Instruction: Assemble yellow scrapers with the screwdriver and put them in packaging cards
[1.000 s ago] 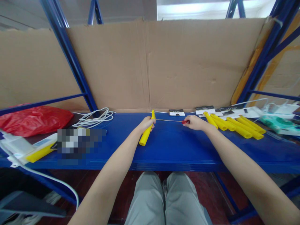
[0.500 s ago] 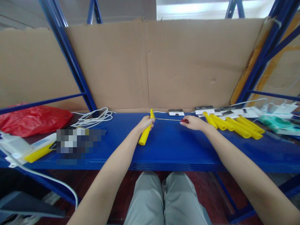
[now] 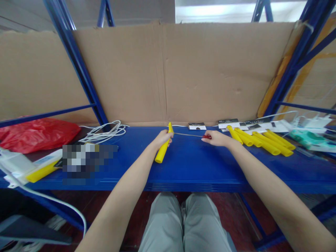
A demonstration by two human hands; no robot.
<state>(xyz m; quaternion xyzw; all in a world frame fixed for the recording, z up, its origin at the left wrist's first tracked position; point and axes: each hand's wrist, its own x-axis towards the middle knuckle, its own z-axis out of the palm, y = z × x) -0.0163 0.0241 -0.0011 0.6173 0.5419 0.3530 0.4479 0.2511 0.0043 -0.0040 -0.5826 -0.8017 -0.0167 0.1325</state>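
My left hand [image 3: 165,137] is closed around a yellow plastic tube [image 3: 162,152], which tilts with its wide open end toward me and its narrow end toward the cardboard. In my right hand [image 3: 214,138] is the red handle of a screwdriver [image 3: 189,134]. Its long thin metal shaft points left, and the tip meets the tube beside my left fingers; whether it sits in a screw or a hole is too small to make out. Several similar yellow tubes [image 3: 265,140] lie side by side on the blue table [image 3: 199,168], right of my right hand.
Black-and-white packaging cards [image 3: 197,126] lie along the cardboard wall [image 3: 210,73]. At the left are a white cable coil [image 3: 110,131], a red plastic bag [image 3: 39,134], a white power strip [image 3: 18,162] and another yellow tube [image 3: 43,171]. A blurred patch hides something there. Blue posts [image 3: 84,77] flank the cardboard.
Both hands keep nearly the same place and grip. The screwdriver's shaft looks slightly shifted at my right hand; otherwise only a small camera movement shows.
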